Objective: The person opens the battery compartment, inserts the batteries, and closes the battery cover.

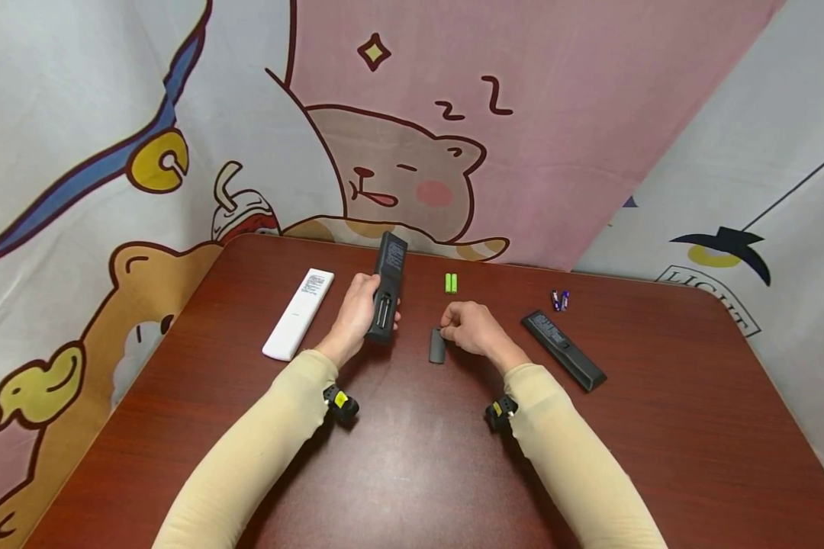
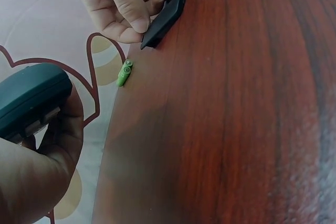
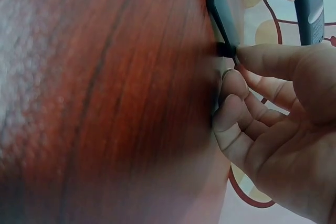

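My left hand grips a black remote control above the table, its back facing up and its battery slot uncovered. In the head view the slot looks bare of batteries. To the right, my right hand pinches one end of a dark battery cover between thumb and fingers. Seen from the right wrist, the cover slants, with its held end low by the tabletop. Two green batteries lie side by side beyond the hands, and the left wrist view shows their ends.
A white remote lies back up at the left of the brown table. Toward the right rest another black remote and two blue-purple batteries. A printed cloth hangs behind the table's far edge.
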{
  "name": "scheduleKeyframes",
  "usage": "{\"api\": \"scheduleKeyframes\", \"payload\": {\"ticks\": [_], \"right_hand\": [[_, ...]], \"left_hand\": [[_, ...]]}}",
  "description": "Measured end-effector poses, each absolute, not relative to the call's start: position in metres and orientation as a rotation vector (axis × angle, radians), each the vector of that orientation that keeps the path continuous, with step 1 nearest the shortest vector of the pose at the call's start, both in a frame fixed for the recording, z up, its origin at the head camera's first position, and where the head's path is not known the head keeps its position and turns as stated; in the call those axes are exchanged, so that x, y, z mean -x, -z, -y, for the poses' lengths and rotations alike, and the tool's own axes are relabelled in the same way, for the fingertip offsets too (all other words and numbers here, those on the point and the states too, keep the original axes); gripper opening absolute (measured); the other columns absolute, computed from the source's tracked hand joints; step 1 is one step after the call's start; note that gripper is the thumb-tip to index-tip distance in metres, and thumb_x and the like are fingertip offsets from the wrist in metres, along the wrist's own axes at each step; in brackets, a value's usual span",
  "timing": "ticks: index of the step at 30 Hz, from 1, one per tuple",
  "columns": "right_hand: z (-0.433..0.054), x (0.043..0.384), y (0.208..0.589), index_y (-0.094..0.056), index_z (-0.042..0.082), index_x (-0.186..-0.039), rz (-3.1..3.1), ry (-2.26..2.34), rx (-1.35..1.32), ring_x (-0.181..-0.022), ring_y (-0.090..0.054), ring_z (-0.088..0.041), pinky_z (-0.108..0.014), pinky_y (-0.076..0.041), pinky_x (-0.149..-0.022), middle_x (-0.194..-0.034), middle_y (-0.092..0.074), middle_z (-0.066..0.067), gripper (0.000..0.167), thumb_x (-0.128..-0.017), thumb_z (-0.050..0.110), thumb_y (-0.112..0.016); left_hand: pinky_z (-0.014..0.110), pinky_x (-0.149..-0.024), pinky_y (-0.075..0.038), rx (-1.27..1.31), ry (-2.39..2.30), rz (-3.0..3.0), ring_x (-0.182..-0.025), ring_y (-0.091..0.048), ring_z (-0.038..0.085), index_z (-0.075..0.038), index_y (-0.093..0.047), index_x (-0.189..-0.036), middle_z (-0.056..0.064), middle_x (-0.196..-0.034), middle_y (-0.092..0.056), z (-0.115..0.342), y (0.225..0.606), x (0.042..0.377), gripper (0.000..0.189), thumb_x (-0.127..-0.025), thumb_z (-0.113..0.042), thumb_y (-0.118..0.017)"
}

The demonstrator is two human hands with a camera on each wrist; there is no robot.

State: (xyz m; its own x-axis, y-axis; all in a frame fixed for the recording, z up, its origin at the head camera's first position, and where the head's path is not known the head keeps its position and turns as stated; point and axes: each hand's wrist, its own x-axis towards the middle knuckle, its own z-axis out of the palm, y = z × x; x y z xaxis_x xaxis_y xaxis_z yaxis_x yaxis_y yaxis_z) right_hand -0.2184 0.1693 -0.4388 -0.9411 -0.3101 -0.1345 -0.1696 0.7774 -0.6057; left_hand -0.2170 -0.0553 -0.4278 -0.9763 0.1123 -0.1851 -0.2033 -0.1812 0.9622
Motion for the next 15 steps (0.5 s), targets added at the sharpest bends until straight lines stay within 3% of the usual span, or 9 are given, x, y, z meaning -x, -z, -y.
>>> {"api": "scheduleKeyframes", "payload": {"ticks": [8,15], "right_hand": [[-0.17,0.2195,0.4402,-0.069,0.007,-0.089,-2.816,0.833,0.396,-0.078,-0.06,-0.021,-0.035,-0.049,-0.071,-0.081,-0.067,-0.005,0.004,-0.09,0.007,-0.073],[-0.1711,0.2218,0.4403,-0.07,0.006,-0.091,-2.861,0.848,0.382,-0.081,-0.061,-0.025,-0.038,-0.05,-0.073,-0.086,-0.068,-0.008,0.003,-0.092,0.008,-0.072]], "left_hand": [[0.04,-0.061,-0.059,0.11,-2.266,-1.871,-0.067,-0.064,0.025,-0.008,-0.039,-0.115,0.017,-0.097,-0.058,0.0571,0.4279,0.2182,0.024,-0.113,-0.028,-0.028],[0.034,-0.056,-0.057,0.128,-2.257,-1.88,-0.067,-0.064,0.024,-0.008,-0.04,-0.114,0.016,-0.097,-0.057,0.0568,0.4253,0.2184,0.024,-0.113,-0.029,-0.029]]}}
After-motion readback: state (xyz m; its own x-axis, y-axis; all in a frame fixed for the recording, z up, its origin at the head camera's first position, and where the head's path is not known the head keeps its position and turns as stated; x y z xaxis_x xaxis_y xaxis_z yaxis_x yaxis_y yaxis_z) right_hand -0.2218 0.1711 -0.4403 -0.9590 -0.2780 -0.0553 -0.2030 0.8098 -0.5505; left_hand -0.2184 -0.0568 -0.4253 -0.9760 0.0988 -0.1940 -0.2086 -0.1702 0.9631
